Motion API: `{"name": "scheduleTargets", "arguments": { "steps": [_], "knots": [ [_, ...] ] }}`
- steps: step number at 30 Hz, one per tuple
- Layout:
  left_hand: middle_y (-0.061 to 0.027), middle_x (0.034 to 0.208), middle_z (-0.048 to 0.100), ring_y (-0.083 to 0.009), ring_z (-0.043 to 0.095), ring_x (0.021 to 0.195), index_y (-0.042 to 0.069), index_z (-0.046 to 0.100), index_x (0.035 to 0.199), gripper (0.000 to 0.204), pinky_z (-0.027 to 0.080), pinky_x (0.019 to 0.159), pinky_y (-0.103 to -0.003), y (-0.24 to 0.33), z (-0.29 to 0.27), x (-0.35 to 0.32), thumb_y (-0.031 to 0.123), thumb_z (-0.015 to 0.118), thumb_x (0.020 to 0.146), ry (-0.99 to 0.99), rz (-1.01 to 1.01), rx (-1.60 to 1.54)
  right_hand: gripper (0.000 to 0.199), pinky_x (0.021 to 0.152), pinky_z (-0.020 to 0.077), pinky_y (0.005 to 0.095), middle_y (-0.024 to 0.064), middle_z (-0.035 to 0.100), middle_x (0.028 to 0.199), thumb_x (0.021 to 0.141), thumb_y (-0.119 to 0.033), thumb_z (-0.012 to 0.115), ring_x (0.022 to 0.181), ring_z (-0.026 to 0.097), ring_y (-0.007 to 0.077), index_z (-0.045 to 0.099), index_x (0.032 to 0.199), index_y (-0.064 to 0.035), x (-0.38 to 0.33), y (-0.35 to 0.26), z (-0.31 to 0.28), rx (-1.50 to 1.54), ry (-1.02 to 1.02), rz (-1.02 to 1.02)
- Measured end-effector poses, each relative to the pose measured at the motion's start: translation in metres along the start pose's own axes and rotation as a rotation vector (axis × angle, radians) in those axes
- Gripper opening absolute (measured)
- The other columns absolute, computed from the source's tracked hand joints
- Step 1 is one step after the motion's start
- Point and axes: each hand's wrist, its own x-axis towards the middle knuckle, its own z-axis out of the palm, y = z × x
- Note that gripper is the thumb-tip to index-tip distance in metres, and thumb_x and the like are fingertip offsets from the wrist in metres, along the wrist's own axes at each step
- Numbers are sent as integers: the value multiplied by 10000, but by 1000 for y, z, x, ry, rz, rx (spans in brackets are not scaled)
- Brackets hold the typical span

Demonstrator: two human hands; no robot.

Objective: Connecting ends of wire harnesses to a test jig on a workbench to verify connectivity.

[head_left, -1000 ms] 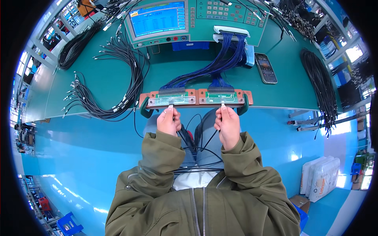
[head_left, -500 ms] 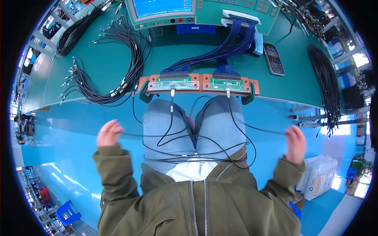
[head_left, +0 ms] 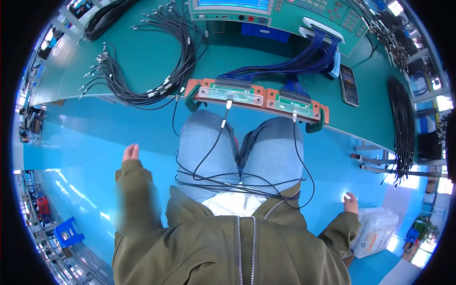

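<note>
Two orange fixture boards (head_left: 231, 92) (head_left: 295, 103) with green end handles sit at the near edge of the green bench (head_left: 142, 52). A thin black cable (head_left: 219, 128) is plugged into both boards and hangs in loops across my lap (head_left: 237, 183). My left hand (head_left: 130, 153) is held out to the left over the blue floor, empty, away from the cable. My right hand (head_left: 350, 203) is low at the right, empty, close to a white plastic bag (head_left: 380, 230). Neither hand touches the boards.
A teal test machine (head_left: 285, 14) stands at the back, joined to the boards by blue ribbon cables (head_left: 304, 59). A black phone (head_left: 349, 85) lies to its right. Black cable bundles lie at left (head_left: 142, 80) and hang at right (head_left: 403, 123). A blue stool (head_left: 69, 232) stands at lower left.
Both hands left the boards, where they held the cable ends, and swung out to the sides. The cable now stays plugged in and hangs over my lap. The view tilted downward.
</note>
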Motion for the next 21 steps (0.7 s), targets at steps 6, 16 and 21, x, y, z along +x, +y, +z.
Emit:
{"name": "scheduleTargets", "arguments": {
  "steps": [6, 16, 21],
  "knots": [
    [-47, 597, 500, -147, 408, 434, 32, 516, 773, 524, 340, 406, -245, 199, 125, -62, 547, 427, 801, -626, -1234, -1161, 259, 803, 414, 295, 135, 529, 1023, 843, -100, 429, 877, 515, 208, 496, 1059, 27, -110, -214, -42, 844, -100, -785],
    [-63, 481, 478, -164, 373, 408, 95, 386, 485, 373, 296, 408, -253, 259, 99, -198, 167, 303, 842, -812, 471, -1077, 428, 935, 338, 333, 187, 437, 1173, 881, -197, 439, 1115, 415, 235, 319, 1231, 19, -211, -374, 93, 917, -1351, -797],
    [-115, 647, 558, -208, 452, 528, 20, 490, 567, 193, 383, 528, -261, 259, 69, -209, 23, 394, 735, -941, 724, -742, 399, 842, 384, 347, 141, 517, 1071, 899, -329, 311, 1010, 473, 252, 423, 1189, -78, -198, -400, 69, 1653, -1928, -700]
  ]
}}
